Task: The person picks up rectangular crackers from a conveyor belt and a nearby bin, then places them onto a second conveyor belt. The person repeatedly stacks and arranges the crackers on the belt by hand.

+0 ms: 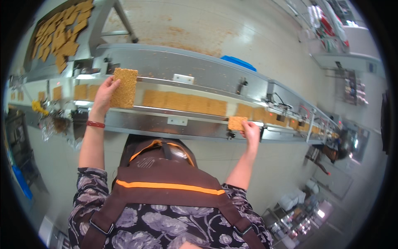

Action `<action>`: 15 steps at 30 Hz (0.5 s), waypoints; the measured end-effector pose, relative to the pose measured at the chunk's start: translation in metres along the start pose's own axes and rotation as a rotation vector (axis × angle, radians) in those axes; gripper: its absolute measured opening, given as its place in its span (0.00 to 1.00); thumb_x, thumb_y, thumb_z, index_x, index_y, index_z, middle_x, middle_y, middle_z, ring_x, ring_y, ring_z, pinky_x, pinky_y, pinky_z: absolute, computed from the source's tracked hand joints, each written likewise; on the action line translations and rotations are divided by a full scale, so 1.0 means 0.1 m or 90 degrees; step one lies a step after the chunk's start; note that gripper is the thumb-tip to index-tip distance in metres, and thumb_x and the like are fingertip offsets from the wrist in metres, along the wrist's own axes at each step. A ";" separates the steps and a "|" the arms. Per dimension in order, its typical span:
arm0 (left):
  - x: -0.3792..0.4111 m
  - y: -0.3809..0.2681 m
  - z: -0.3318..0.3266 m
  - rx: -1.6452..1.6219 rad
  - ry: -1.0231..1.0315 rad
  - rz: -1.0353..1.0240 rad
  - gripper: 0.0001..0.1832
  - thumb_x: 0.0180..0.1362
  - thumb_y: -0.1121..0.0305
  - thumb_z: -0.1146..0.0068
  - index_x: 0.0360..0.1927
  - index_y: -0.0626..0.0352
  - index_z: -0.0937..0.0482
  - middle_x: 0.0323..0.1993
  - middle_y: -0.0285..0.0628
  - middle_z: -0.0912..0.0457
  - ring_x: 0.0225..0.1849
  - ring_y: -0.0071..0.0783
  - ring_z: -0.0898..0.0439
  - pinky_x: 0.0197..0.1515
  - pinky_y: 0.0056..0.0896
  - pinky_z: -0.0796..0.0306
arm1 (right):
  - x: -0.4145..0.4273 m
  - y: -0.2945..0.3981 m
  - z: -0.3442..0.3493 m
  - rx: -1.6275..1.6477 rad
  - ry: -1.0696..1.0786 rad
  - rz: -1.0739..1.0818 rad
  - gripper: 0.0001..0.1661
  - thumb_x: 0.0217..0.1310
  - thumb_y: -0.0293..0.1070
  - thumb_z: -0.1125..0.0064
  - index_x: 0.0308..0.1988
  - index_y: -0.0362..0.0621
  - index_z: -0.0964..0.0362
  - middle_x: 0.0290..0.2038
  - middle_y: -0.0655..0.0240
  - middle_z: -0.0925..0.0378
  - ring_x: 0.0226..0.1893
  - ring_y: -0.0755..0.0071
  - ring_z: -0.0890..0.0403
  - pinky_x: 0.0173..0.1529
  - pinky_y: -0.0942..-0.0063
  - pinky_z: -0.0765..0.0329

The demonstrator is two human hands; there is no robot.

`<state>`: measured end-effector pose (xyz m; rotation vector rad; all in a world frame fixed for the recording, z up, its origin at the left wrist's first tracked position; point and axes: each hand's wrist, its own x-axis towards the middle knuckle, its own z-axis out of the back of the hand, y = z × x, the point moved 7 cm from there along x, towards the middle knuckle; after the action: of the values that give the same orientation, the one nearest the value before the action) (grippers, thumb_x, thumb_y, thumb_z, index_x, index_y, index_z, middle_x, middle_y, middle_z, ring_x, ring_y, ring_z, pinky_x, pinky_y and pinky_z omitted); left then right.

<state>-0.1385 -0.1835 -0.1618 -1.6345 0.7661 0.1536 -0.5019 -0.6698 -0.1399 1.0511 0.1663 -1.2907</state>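
Note:
My left hand [105, 93] grips a large rectangular golden slab [125, 88] with a grainy surface, held above the conveyor. Between the thumb and fingers of my right hand [250, 129] is a smaller piece [237, 123] of similar grainy look, over the near rail of the line. Beneath and between my hands a pale conveyor belt [230, 109] carries a close row of flat golden pieces [185, 101]. More pieces lie on the belt to the left and to the right.
Many loose golden pieces [59, 37] lie piled in a metal tray at the upper left. Steel side plates [149, 122] flank the belt. A blue object [238, 63] shows beyond the far edge. Crumbs are scattered on the floor [186, 39]. Another person [334, 149] is at the far right.

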 end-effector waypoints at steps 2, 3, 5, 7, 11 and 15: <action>-0.25 0.17 0.21 -0.090 -0.059 0.047 0.17 0.62 0.65 0.45 0.52 0.60 0.28 0.43 0.34 0.21 0.45 0.24 0.23 0.49 0.28 0.28 | -0.10 0.28 -0.20 0.067 0.086 0.061 0.15 0.61 0.38 0.43 0.41 0.37 0.29 0.29 0.64 0.22 0.23 0.75 0.20 0.20 0.82 0.29; -0.38 0.21 0.27 -0.125 -0.083 0.067 0.17 0.62 0.65 0.45 0.53 0.60 0.29 0.44 0.35 0.21 0.46 0.25 0.23 0.50 0.30 0.28 | -0.22 0.49 -0.42 0.120 0.134 0.085 0.15 0.62 0.38 0.44 0.42 0.38 0.29 0.31 0.63 0.22 0.25 0.75 0.20 0.22 0.82 0.28; -0.57 0.30 0.35 -0.173 -0.114 0.079 0.18 0.62 0.66 0.45 0.54 0.60 0.30 0.46 0.37 0.22 0.47 0.28 0.22 0.51 0.33 0.27 | -0.38 0.82 -0.98 0.138 0.266 0.127 0.16 0.62 0.37 0.44 0.45 0.39 0.31 0.36 0.64 0.24 0.30 0.73 0.19 0.26 0.81 0.25; -0.62 0.37 0.36 -0.189 -0.117 0.069 0.19 0.61 0.68 0.46 0.55 0.60 0.32 0.48 0.38 0.23 0.49 0.31 0.22 0.52 0.35 0.26 | -0.31 0.87 -1.74 0.136 0.374 0.177 0.17 0.61 0.37 0.43 0.44 0.37 0.31 0.33 0.66 0.25 0.27 0.74 0.21 0.28 0.79 0.23; -0.88 0.41 0.25 -0.220 -0.141 0.043 0.21 0.59 0.74 0.46 0.56 0.62 0.33 0.49 0.41 0.24 0.50 0.34 0.22 0.52 0.37 0.26 | -0.58 1.36 -2.79 0.003 0.379 0.232 0.18 0.56 0.41 0.39 0.40 0.36 0.26 0.31 0.60 0.21 0.26 0.66 0.19 0.31 0.72 0.22; -1.18 0.52 0.13 -0.252 -0.186 0.079 0.20 0.58 0.74 0.45 0.54 0.63 0.32 0.47 0.43 0.22 0.48 0.36 0.21 0.50 0.39 0.24 | -0.70 1.64 -2.77 -0.535 0.130 0.560 0.19 0.51 0.48 0.36 0.26 0.42 0.21 0.26 0.54 0.20 0.31 0.50 0.18 0.35 0.56 0.22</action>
<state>-0.2538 -0.1262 -0.1482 -1.8792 0.6368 0.6523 -0.2674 -0.4392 -0.1609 0.4087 0.3199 -0.2376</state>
